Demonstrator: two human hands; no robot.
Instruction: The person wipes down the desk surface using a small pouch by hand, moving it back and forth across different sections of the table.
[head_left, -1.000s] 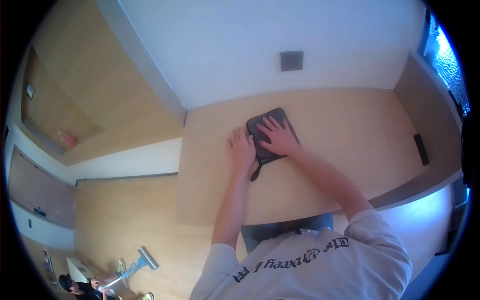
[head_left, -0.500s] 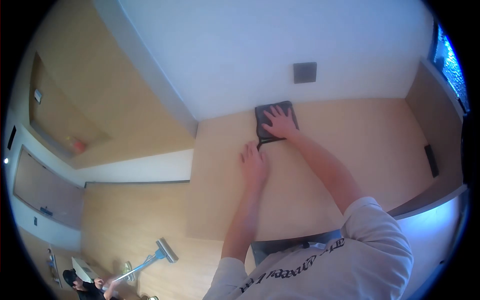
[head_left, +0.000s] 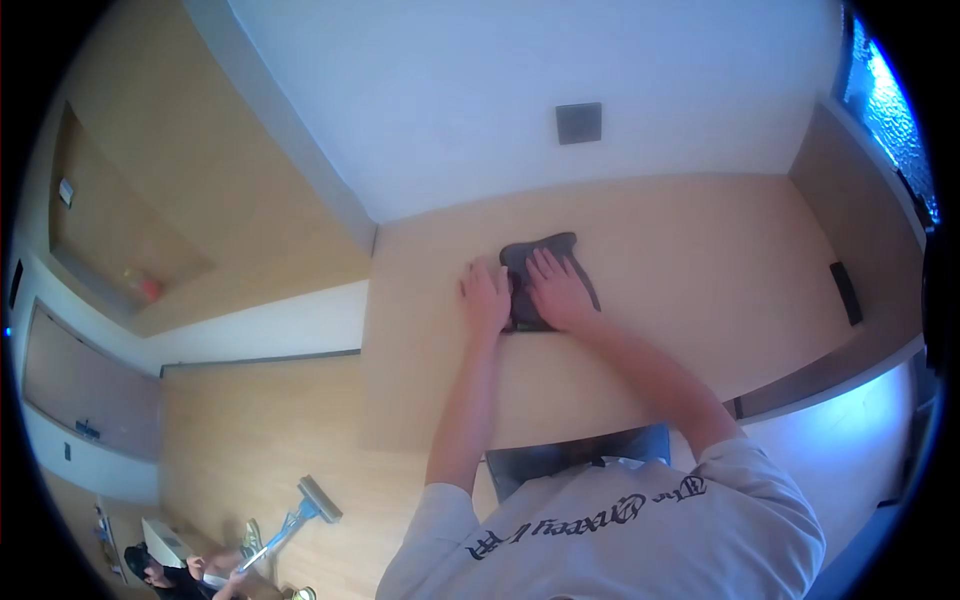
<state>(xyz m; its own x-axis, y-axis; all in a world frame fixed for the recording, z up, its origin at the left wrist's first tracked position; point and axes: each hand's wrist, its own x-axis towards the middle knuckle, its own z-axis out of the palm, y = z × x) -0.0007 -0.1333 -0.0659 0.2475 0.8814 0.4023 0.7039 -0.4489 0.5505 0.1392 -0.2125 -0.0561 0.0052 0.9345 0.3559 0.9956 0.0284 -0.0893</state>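
Note:
A dark, flat cloth-like item (head_left: 542, 250) with a black edge lies on the pale wooden tabletop (head_left: 690, 260), its outline wavy. My right hand (head_left: 560, 291) rests flat on its lower right part, fingers stretched out. Beside its left edge, my left hand (head_left: 485, 297) lies palm down on the tabletop with the fingers extended. The lower left corner of the item is partly hidden by my left hand.
A raised wooden side panel (head_left: 870, 230) bounds the table at the right, with a black strip (head_left: 845, 293) by it. At the lower left, another person (head_left: 175, 575) holds a blue-and-silver mop (head_left: 300, 518).
The dark item first went away toward the wall under my right hand, then came back nearer to me and rumpled. My left hand is again beside it.

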